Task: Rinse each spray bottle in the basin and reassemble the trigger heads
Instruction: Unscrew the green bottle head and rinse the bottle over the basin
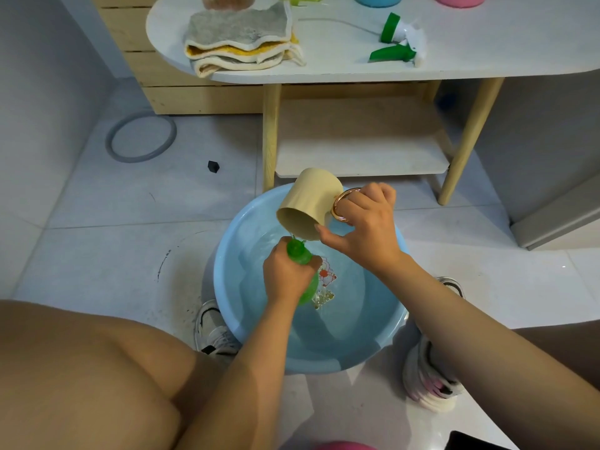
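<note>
No words, brands or numbers could be read anywhere. The only marking was a printed cartoon figure on the inside bottom of the blue basin, carrying no legible lettering.

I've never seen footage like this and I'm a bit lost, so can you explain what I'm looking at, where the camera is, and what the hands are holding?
There is no machine here. This is one picture from a camera worn on a person's head, looking down at their own two bare hands and knees.

The left hand grips a green spray bottle by its neck, its head off, over a blue basin of water on the floor. The right hand holds a beige cup by its handle, tipped toward the bottle's mouth, apparently pouring water in.

Behind stands a white table. On it lie a green and white trigger head with its tube and a stack of folded cloths. At the table's far edge sit other coloured containers, cut off by the frame.
</note>
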Demonstrator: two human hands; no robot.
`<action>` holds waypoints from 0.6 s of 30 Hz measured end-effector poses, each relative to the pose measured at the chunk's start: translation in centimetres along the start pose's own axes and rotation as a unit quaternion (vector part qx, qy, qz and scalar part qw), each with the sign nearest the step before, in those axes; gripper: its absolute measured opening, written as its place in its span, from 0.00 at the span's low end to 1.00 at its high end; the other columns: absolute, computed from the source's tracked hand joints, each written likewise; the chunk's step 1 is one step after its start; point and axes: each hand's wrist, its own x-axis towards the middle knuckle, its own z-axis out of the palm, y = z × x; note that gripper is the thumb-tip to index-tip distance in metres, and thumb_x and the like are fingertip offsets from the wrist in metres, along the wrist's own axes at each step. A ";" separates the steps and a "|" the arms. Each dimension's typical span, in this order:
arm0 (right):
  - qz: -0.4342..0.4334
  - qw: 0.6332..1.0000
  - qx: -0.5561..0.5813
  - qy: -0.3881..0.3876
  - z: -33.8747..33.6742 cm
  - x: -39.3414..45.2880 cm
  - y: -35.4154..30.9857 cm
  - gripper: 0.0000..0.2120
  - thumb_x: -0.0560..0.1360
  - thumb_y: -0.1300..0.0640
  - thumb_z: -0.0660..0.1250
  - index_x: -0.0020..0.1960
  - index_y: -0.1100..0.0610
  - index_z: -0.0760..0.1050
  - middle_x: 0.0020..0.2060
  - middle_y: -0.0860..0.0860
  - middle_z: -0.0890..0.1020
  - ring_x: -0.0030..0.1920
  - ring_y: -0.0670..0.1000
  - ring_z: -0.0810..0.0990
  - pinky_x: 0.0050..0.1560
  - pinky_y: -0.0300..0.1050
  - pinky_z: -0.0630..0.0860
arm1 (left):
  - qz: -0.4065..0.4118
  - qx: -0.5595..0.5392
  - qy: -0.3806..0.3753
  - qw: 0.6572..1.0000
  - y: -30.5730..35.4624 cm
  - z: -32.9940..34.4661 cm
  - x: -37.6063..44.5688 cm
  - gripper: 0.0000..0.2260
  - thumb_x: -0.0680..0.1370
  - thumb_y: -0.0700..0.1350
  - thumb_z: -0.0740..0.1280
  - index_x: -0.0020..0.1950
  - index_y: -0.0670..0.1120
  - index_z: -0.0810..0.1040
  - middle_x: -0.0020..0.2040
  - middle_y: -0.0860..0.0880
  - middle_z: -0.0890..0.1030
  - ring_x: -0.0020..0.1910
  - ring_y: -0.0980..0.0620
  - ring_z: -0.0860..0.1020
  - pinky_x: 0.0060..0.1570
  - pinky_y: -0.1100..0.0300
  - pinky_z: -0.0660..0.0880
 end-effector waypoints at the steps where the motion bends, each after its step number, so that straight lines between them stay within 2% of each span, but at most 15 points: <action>1: -0.009 1.000 0.002 0.002 0.0 0.1 0.0 0.18 0.65 0.48 0.74 0.30 0.59 0.71 0.28 0.50 0.73 0.37 0.51 0.65 0.48 0.45 0.61 | 0.001 -0.002 0.002 1.000 0.1 -0.1 0.0 0.18 0.66 0.49 0.77 0.51 0.46 0.75 0.43 0.52 0.78 0.42 0.51 0.76 0.42 0.61 0.71; 5: -0.032 0.999 0.007 0.002 -0.3 0.3 -0.2 0.18 0.65 0.48 0.73 0.30 0.60 0.71 0.28 0.51 0.73 0.38 0.52 0.65 0.48 0.46 0.62 | -0.002 -0.008 0.007 1.000 0.3 -0.2 0.0 0.18 0.65 0.47 0.77 0.51 0.46 0.76 0.42 0.52 0.78 0.42 0.51 0.75 0.42 0.62 0.68; 12: -0.072 0.997 0.006 -0.001 -0.6 0.6 -0.2 0.17 0.67 0.48 0.73 0.31 0.61 0.72 0.28 0.52 0.72 0.38 0.52 0.65 0.48 0.46 0.62 | 0.000 -0.019 0.007 1.000 0.5 -0.3 0.1 0.18 0.66 0.46 0.76 0.53 0.47 0.76 0.43 0.52 0.78 0.42 0.51 0.76 0.42 0.62 0.70; 18: -0.089 0.996 0.004 -0.003 -0.9 0.7 -0.4 0.17 0.66 0.49 0.74 0.32 0.60 0.73 0.28 0.52 0.71 0.38 0.52 0.65 0.49 0.46 0.63 | 0.010 -0.032 0.019 0.999 0.7 -0.5 0.0 0.17 0.67 0.44 0.75 0.54 0.46 0.77 0.43 0.52 0.79 0.39 0.54 0.74 0.33 0.73 0.65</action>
